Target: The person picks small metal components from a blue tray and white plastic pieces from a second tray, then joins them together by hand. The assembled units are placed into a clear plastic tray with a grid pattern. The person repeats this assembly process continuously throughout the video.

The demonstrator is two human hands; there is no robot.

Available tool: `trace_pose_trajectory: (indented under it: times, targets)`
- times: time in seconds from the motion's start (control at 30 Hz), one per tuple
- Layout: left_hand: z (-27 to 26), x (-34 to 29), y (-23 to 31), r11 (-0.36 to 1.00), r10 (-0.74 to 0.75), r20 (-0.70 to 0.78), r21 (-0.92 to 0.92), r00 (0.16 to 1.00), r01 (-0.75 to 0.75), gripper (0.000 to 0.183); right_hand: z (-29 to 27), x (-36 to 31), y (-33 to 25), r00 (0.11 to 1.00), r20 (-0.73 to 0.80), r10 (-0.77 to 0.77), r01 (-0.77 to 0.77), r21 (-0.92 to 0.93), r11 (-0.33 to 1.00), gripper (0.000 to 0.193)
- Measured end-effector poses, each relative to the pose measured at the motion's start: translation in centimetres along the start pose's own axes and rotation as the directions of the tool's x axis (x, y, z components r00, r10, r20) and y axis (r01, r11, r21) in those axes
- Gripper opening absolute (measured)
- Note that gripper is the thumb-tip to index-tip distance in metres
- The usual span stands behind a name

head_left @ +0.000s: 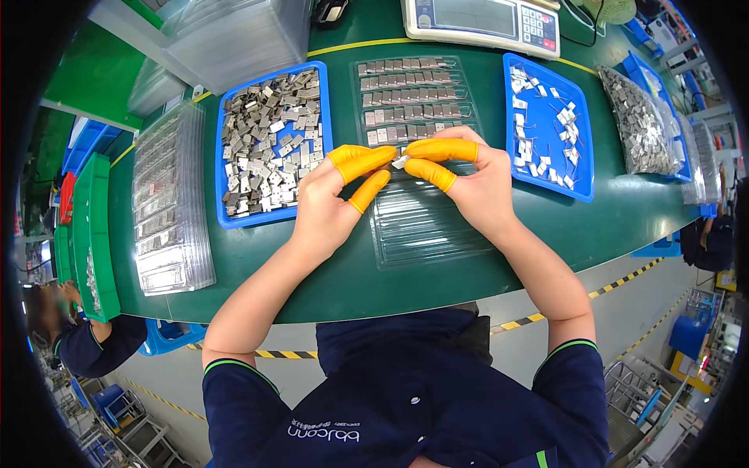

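Both hands meet over the clear plastic blister tray (425, 226), with yellow finger covers on thumbs and fingers. My right hand (482, 183) pinches a small white and silver part (400, 163) between thumb and fingertips. My left hand (324, 204) is close beside it; its index fingertip reaches the part, while the thumb stays apart below. No object shows between the left thumb and index finger. Rows of small metal pieces (409, 96) with thin wires fill the tray's far part. Its near grooves hold no pieces.
On the left, a blue tray (221, 187) holds many loose metal pieces, beside stacked clear trays (168, 203). A blue tray (581, 148) of white wired parts stands right, near a bagged pile of metal pieces (640, 121). A scale (484, 23) sits behind. Another person (101, 343) is far left.
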State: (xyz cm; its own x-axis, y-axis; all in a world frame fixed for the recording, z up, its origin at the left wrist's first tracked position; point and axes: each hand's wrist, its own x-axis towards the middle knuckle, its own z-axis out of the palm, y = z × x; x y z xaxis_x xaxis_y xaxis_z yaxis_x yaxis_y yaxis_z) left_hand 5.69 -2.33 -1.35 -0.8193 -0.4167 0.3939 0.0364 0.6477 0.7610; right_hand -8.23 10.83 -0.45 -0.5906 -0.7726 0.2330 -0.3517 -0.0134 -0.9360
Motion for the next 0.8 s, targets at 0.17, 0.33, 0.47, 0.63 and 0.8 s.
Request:
trace_pose_trajectory:
  times: [0.17, 0.33, 0.47, 0.63, 0.8]
  targets:
    - [0.0, -0.2, -0.3, 0.995, -0.073, 0.022, -0.071, 0.997, 0.075, 0.024, -0.3, 0.1, -0.1, 1.0, 0.007, 0.025, -0.025, 0.027, 0.999, 0.018]
    - [0.1, 0.0, -0.3, 0.993, -0.07, 0.014, -0.09, 0.997, 0.071, 0.022, 0.0, -0.1, 0.7, 1.0, 0.021, -0.016, 0.016, -0.018, 1.0, 0.021]
    - [0.0, 0.0, -0.3, 0.988, -0.083, 0.013, -0.126, 0.996, 0.084, 0.022, 0.3, -0.1, 0.3, 1.0, 0.02, 0.02, -0.021, 0.011, 1.0, 0.021]
    - [-0.6, 0.0, -0.2, 0.837, -0.268, 0.079, -0.475, 0.96, 0.273, 0.019, -0.5, 0.3, 0.7, 0.982, 0.125, -0.142, 0.144, -0.014, 0.989, 0.023]
    - [-1.3, 0.0, -0.1, 0.75, -0.23, 0.231, -0.576, 0.945, 0.324, 0.018, -0.8, 0.2, -0.1, 0.954, 0.293, 0.065, -0.132, 0.215, 0.968, 0.022]
